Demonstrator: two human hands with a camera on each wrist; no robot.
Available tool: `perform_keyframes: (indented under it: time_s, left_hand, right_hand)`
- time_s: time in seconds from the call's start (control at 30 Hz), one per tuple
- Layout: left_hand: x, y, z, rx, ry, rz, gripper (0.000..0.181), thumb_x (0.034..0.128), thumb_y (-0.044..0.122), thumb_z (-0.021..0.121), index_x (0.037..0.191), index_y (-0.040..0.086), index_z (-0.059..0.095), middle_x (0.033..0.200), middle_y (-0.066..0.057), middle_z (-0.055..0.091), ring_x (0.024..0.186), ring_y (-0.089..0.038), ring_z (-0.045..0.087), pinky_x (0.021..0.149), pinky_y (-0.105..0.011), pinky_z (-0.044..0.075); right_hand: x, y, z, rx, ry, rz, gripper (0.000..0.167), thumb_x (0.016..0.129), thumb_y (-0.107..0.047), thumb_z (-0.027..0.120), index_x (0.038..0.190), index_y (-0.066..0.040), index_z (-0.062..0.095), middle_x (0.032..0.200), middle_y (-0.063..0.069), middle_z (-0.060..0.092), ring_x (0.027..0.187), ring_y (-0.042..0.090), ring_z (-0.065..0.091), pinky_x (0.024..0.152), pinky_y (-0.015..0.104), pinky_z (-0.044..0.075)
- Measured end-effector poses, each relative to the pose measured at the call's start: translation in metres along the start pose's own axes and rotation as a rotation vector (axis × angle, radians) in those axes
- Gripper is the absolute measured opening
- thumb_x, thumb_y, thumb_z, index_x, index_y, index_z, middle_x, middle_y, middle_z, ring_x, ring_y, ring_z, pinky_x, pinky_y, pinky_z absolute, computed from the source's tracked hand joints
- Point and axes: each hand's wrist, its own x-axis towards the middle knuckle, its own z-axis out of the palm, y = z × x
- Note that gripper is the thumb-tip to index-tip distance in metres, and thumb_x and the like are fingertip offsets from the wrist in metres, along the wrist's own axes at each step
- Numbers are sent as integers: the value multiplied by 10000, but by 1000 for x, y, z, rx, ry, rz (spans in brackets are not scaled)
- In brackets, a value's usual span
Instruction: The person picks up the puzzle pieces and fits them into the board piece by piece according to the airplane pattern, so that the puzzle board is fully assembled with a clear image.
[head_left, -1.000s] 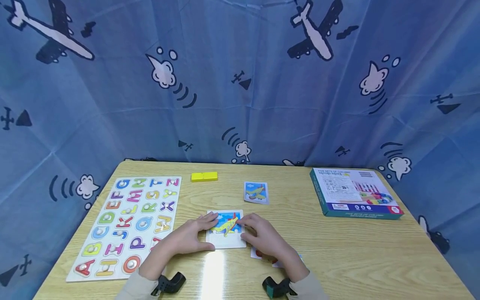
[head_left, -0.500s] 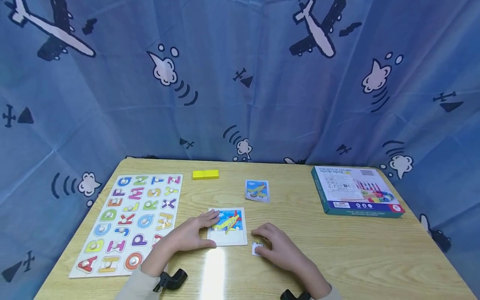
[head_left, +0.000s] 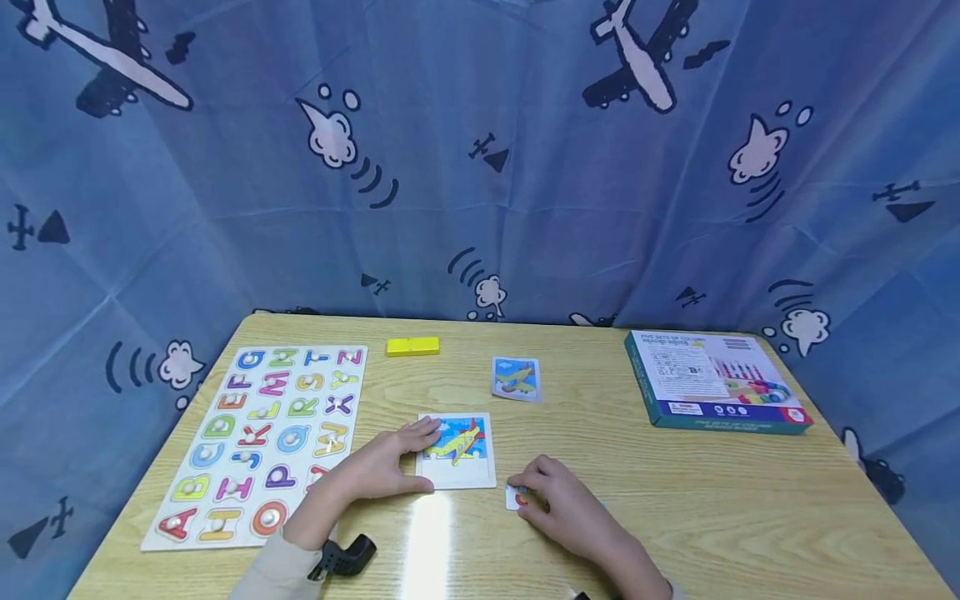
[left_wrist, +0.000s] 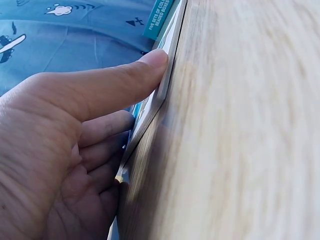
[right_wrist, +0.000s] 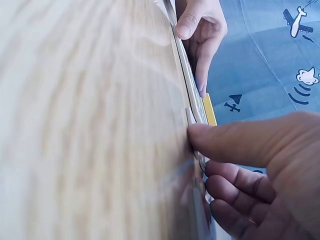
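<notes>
With right hand (head_left: 561,505) pinching puzzle piece (head_left: 512,498) (half-hidden, probably light and stiff) at four o'clock from puzzle board (head_left: 461,478), hold by opposite edges.

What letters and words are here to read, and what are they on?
"A" through "T", "W" through "Z": letter board.
Letters between: hidden or half covered.
"FIVE SETS OF COLUMN BEADED BOXES": box.
Box's smaller print: too small or blurred.
Airplane puzzle: none seen.

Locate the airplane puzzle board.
In the head view, the airplane puzzle board lies at lower centre, between the left hand and the right hand.
</notes>
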Motion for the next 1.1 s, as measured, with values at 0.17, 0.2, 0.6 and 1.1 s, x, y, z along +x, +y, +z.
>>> perform_keyframes:
  time_s: [0.17, 0.2, 0.6, 1.1]
  left_hand:
    - [0, 0, 0, -4, 2, -1, 757, 792, 400, 744, 1419, 102, 442, 1537, 21, 316, 1441, -238, 228, 1157, -455, 261]
    - [0, 0, 0, -4, 2, -2, 758, 791, 403, 744, 1419, 104, 441, 1537, 22, 315, 1441, -237, 227, 1158, -454, 260]
    - [1, 0, 0, 11, 4, 1, 762, 795, 422, 736, 1422, 109, 439, 1540, 19, 312, 1441, -238, 230, 1155, -459, 268]
    - [0, 3, -2, 6, -11, -22, 776, 786, 435, 737, 1427, 116, 436, 1538, 28, 313, 1446, -227, 216, 1151, -455, 277]
  right_hand:
    - [0, 0, 1, 5, 15, -9, 251, 831, -172, 721, 1079, -133, 718, 965, -87, 550, 871, 38, 490, 722, 217, 481]
    - [0, 1, 1, 10, 16, -13, 248, 831, -168, 721, 1076, -132, 719, 961, -87, 550, 862, 32, 484, 712, 210, 475]
    - [3, 2, 1, 74, 21, -38, 209, 850, -174, 707, 1057, -158, 729, 937, -112, 539, 780, 12, 445, 641, 156, 416]
    - [39, -23, 8, 94, -23, -120, 247, 880, -221, 678, 1115, -157, 716, 974, -89, 526, 810, 43, 446, 667, 159, 420]
